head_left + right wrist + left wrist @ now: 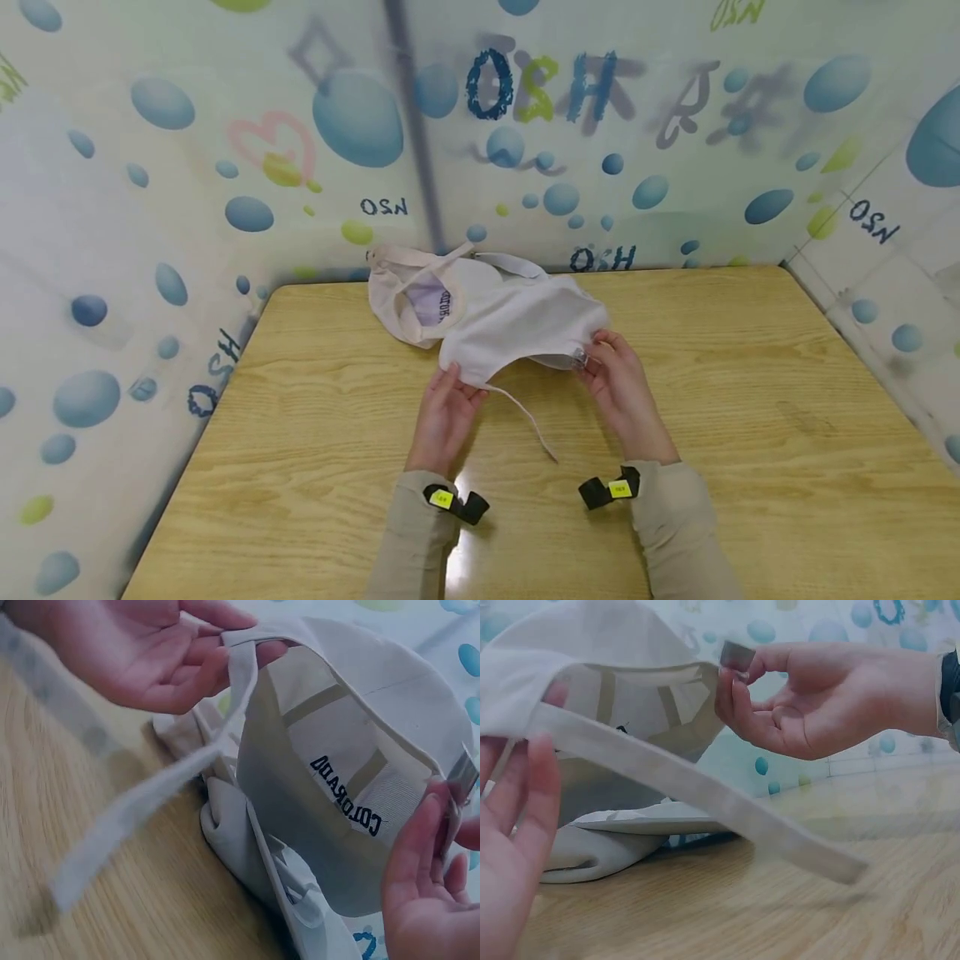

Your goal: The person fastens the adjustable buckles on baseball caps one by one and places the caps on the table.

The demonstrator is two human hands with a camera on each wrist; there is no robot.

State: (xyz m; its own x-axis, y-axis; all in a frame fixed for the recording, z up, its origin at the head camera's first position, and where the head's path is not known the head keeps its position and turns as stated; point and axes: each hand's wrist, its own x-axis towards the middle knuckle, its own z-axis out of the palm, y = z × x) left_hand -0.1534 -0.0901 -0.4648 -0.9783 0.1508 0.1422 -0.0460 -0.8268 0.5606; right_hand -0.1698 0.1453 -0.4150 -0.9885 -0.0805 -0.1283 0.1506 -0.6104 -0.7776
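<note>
A white baseball cap (517, 325) is held up over the table by both hands, its back opening towards me. My left hand (442, 421) pinches one back corner, thumb on top. From that corner a thin fabric strap (697, 784) hangs loose, its end free. At the opposite corner my right hand (624, 392) pinches the cap beside a metal buckle (737, 657), which the strap is apart from. Reversed COLORADO lettering (345, 796) shows inside the opening in the right wrist view.
More pale caps (386, 308) lie behind and to the left, against the patterned wall (480, 183); how many is unclear. The wooden table (750, 400) spreads to both sides. Black camera straps (618, 488) circle both wrists.
</note>
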